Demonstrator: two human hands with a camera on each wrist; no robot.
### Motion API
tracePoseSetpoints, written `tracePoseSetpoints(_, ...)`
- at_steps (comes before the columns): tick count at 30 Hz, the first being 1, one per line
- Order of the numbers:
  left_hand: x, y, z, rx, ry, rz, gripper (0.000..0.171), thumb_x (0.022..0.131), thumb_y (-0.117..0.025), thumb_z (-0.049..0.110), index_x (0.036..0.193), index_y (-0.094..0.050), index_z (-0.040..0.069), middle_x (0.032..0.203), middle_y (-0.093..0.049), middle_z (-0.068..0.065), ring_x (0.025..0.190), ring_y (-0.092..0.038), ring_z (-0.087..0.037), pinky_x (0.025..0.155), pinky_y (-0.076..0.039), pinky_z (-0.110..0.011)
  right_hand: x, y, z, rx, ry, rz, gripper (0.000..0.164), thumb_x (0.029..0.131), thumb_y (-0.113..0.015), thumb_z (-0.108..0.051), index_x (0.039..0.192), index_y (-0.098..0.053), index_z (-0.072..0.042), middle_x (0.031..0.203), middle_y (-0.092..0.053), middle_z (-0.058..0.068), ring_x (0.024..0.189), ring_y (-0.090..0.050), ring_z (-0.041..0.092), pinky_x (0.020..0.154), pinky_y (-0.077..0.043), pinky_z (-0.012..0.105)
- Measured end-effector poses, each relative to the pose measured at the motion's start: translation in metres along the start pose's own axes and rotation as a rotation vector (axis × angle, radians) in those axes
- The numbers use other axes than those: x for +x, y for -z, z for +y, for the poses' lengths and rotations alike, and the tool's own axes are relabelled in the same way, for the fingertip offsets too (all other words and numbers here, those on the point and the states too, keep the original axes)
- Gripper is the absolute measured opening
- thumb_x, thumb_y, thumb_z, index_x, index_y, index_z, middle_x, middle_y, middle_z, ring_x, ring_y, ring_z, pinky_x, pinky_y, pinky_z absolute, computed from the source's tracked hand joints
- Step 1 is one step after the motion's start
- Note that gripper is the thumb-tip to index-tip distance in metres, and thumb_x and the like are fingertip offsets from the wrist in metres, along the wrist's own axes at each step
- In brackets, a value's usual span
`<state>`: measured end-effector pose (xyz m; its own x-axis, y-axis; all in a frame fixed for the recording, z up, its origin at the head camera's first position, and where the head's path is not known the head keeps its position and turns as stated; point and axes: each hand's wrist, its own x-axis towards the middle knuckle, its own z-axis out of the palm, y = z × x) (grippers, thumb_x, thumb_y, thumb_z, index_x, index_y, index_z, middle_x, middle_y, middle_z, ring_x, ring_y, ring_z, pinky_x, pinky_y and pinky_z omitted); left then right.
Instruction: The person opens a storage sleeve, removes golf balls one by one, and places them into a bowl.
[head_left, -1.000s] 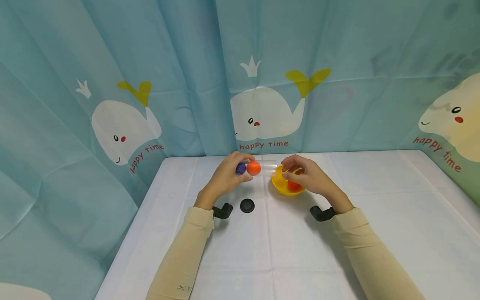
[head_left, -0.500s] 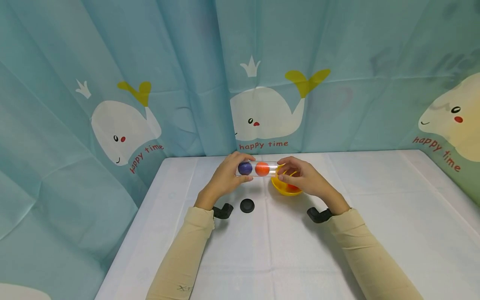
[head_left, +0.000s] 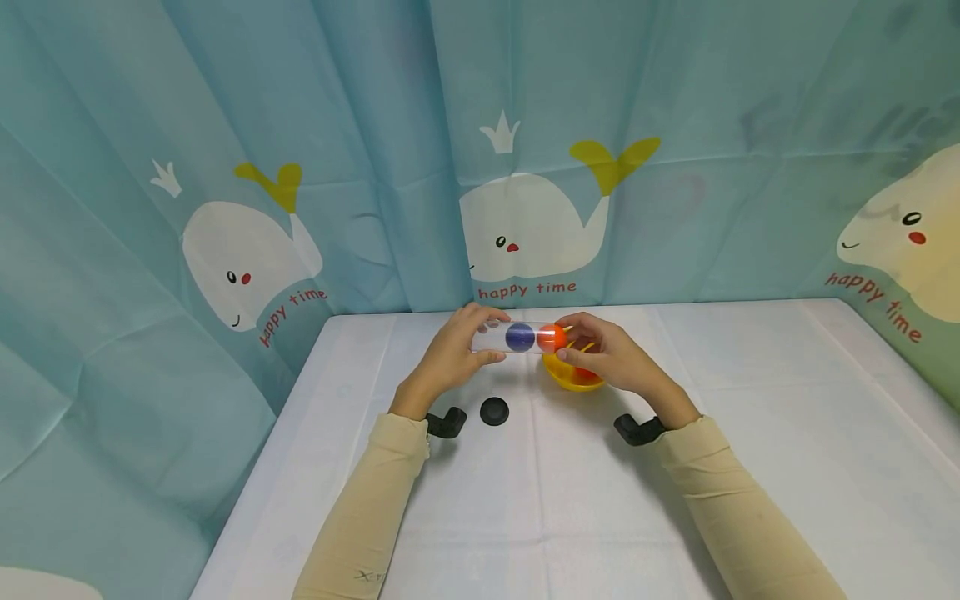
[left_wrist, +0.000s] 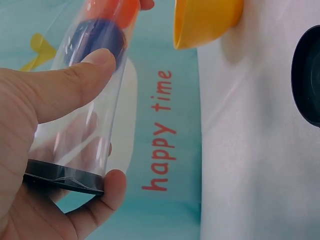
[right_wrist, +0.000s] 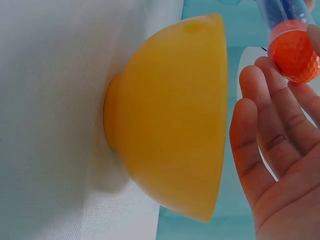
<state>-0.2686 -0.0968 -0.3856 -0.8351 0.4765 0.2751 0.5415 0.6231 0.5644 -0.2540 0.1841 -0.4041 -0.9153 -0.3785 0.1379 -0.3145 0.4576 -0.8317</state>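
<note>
My left hand (head_left: 452, 346) holds a clear plastic tube (left_wrist: 75, 135) lying nearly level above the table, its closed end with a black base (left_wrist: 65, 177) toward the palm. Inside, a dark blue ball (head_left: 520, 337) sits mid-tube. An orange dimpled ball (right_wrist: 295, 52) pokes partly out of the open right end, where the thumb and fingers of my right hand (head_left: 611, 354) pinch it. Below this hand stands a yellow bowl (right_wrist: 175, 115), upright on the table. Another orange-red ball (head_left: 585, 377) shows in the bowl, partly hidden by my right hand.
A round black cap (head_left: 494, 411) lies on the white-covered table (head_left: 510, 500) in front of the tube. Behind the table's far edge hangs a blue curtain (head_left: 405, 208) printed with whales. A black wrist mount (head_left: 639, 430) sticks out from each sleeve.
Both balls have slid rightward along the tube, and the orange one now reaches my right fingers at the open end. My right hand came slightly left to the tube's mouth; the left stays put.
</note>
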Motion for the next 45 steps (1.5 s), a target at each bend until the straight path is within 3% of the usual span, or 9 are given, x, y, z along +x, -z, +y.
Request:
tracePoseSetpoints(12, 0.0, 0.0, 0.0, -0.011, 0.004, -0.007, 0.05, 0.089, -0.081, 0.019, 0.133, -0.06, 0.022, 0.127, -0.061, -0.009, 0.115, -0.055, -0.029, 0.087, -0.05, -0.038, 0.001, 0.001, 0.003, 0.006, -0.026, -0.005, 0.045, 0.097, -0.072, -0.025, 0.136, -0.058, -0.007, 0.111, -0.07, 0.013, 0.095, -0.063, 0.026, 0.08, -0.056, 0.027)
tracePoseSetpoints(18, 0.0, 0.002, 0.0, -0.021, 0.007, 0.008, 0.05, 0.089, -0.081, 0.02, 0.134, -0.06, 0.022, 0.129, -0.061, -0.01, 0.114, -0.056, -0.029, 0.083, -0.049, -0.037, 0.001, 0.001, 0.006, 0.027, -0.038, -0.015, 0.046, 0.096, -0.074, -0.023, 0.136, -0.058, -0.007, 0.12, -0.067, 0.015, 0.101, -0.062, 0.029, 0.083, -0.056, 0.027)
tracePoseSetpoints(28, 0.001, 0.002, -0.001, -0.042, 0.006, 0.013, 0.049, 0.089, -0.081, 0.021, 0.133, -0.059, 0.022, 0.13, -0.06, -0.008, 0.116, -0.057, -0.032, 0.084, -0.05, -0.038, 0.0, 0.006, 0.013, -0.002, -0.048, 0.028, 0.049, 0.094, -0.076, -0.024, 0.136, -0.057, -0.007, 0.121, -0.068, 0.015, 0.103, -0.064, 0.029, 0.083, -0.056, 0.023)
tracePoseSetpoints(36, 0.0, 0.003, -0.002, -0.045, -0.002, 0.026, 0.049, 0.089, -0.081, 0.02, 0.133, -0.06, 0.021, 0.128, -0.061, -0.005, 0.114, -0.057, -0.025, 0.085, -0.05, -0.037, -0.001, 0.008, 0.012, 0.03, -0.05, 0.048, 0.044, 0.092, -0.078, -0.019, 0.127, -0.057, -0.004, 0.118, -0.07, 0.017, 0.1, -0.065, 0.029, 0.083, -0.056, 0.021)
tracePoseSetpoints(45, -0.001, 0.003, -0.002, -0.039, 0.01, 0.022, 0.05, 0.089, -0.081, 0.021, 0.134, -0.06, 0.02, 0.129, -0.06, -0.003, 0.114, -0.056, -0.023, 0.085, -0.051, -0.036, -0.002, 0.012, 0.012, -0.009, -0.009, 0.079, 0.042, 0.09, -0.081, -0.019, 0.125, -0.062, -0.006, 0.114, -0.071, 0.014, 0.099, -0.064, 0.027, 0.081, -0.056, 0.021)
